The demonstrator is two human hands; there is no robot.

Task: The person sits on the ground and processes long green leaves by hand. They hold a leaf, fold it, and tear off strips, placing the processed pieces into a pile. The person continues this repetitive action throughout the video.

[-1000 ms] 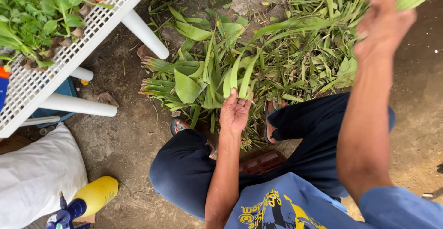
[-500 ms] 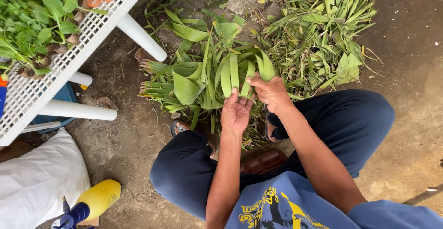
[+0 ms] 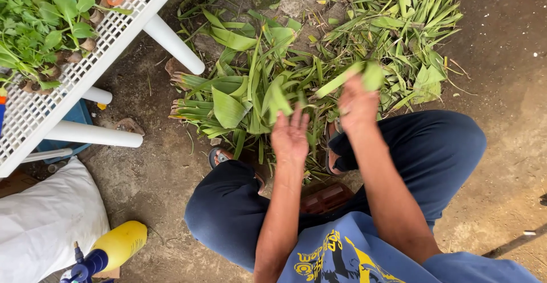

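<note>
Left to right: one white perforated surface (image 3: pixel 85 60) bearing seedlings; two bundles of whole leafy stalks (image 3: pixel 196 98) lying unstripped; left hand (image 3: pixel 289 136), grip released, palm open above them; right hand (image 3: pixel 356 103), grip clenched on one blurred green leaf (image 3: pixel 364 75); one far-right heap of loose leaves (image 3: pixel 410 38), apparently finished work.
</note>
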